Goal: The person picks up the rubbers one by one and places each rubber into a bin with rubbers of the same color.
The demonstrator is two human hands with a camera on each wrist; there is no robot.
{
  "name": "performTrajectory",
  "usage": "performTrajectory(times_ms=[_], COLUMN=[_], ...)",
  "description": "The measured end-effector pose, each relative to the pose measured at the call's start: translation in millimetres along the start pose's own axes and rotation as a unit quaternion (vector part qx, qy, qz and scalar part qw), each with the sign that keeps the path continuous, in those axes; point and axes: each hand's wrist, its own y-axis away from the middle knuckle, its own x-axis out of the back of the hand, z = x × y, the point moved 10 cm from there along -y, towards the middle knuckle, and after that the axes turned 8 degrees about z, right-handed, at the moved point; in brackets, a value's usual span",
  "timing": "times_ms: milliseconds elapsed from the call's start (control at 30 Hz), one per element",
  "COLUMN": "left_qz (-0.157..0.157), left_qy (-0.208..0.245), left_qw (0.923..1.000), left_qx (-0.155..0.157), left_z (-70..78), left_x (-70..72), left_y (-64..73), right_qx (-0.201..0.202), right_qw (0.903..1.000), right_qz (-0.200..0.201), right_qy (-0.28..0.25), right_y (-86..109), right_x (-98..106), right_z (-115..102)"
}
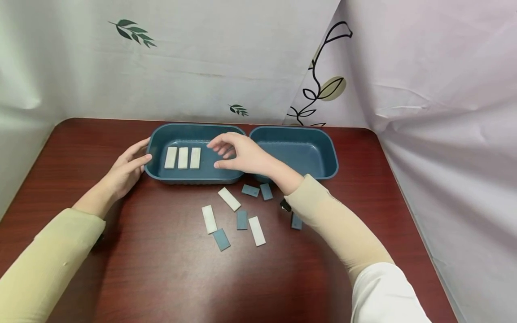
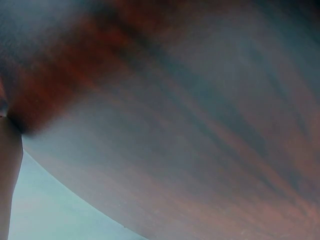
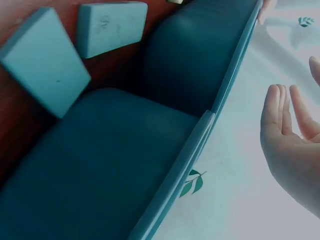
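Observation:
Three white tiles [image 1: 183, 158] lie side by side in the left half of a blue tray [image 1: 194, 181]. My left hand [image 1: 125, 172] holds this tray's left end, thumb at the rim and fingers along the outer wall. Over the tray's right part hovers my right hand [image 1: 238, 152], its fingers loosely bent and apart from the thumb. Nothing shows between them, and the right wrist view also has this hand [image 3: 295, 135] bare. A second blue tray [image 1: 292, 128] with no tiles visible inside stands at its right, partly behind my right wrist.
In front of the trays, loose white tiles [image 1: 256, 231] and several blue tiles [image 1: 242, 220] lie scattered on the dark red table [image 1: 169, 278]. One blue tile [image 1: 296, 221] sits beside my right sleeve. A white patterned curtain [image 1: 194, 67] hangs behind the table.

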Motion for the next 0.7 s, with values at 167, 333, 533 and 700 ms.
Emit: performTrajectory(times_ms=[167, 333, 533, 700], left_qz=[0.003, 0.003, 0.004, 0.001], left_qy=[-0.004, 0.001, 0.005, 0.003], left_qw=[1.0, 1.0, 1.0, 1.0], left_qx=[0.002, -0.001, -0.001, 0.001], left_z=[-0.4, 0.2, 0.2, 0.0], left_x=[0.4, 1.1, 1.4, 0.0], left_y=[0.6, 0.5, 0.1, -0.1], right_qx=[0.007, 0.005, 0.014, 0.022], right_qw=[0.9997, 0.9992, 0.9992, 0.9991], right_qz=[-0.013, -0.019, -0.02, -0.022], right_qy=[0.019, 0.035, 0.032, 0.029], right_y=[14.4, 28.2, 42.3, 55.0], right_x=[-1.2, -1.9, -1.9, -3.4], right_z=[0.6, 3.9, 9.6, 14.6])
